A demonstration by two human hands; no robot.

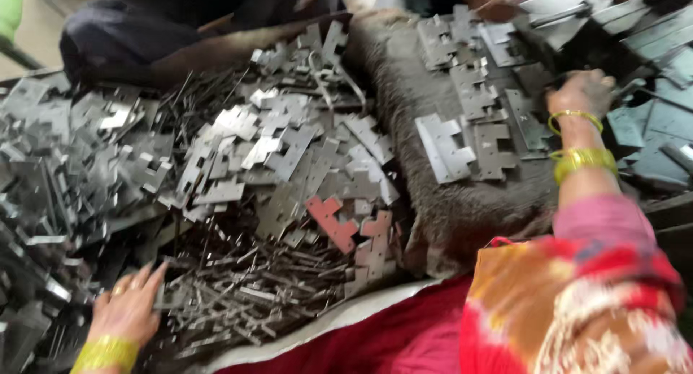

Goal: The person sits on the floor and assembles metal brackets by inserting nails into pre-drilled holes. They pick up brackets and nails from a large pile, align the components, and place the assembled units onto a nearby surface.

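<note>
Grey, worn cloth pad [447,208] carries rows of notched grey metal hinge plates [462,139]; a big loose heap of the same plates [289,150] lies beside it. Right hand [581,92] reaches past the rows, grip blurred, cannot tell. Left hand [130,305] rests with fingers [148,276] spread loose on thin metal pins [238,287].

- A single view, from the person's head, looks steeply down and forward at close range.
- The pile of metal hinge plates [289,150] fills the middle.
- The left hand [130,305] sits at the bottom-left edge, the right hand [581,92] upper right.
- The picture is motion-blurred.
</note>
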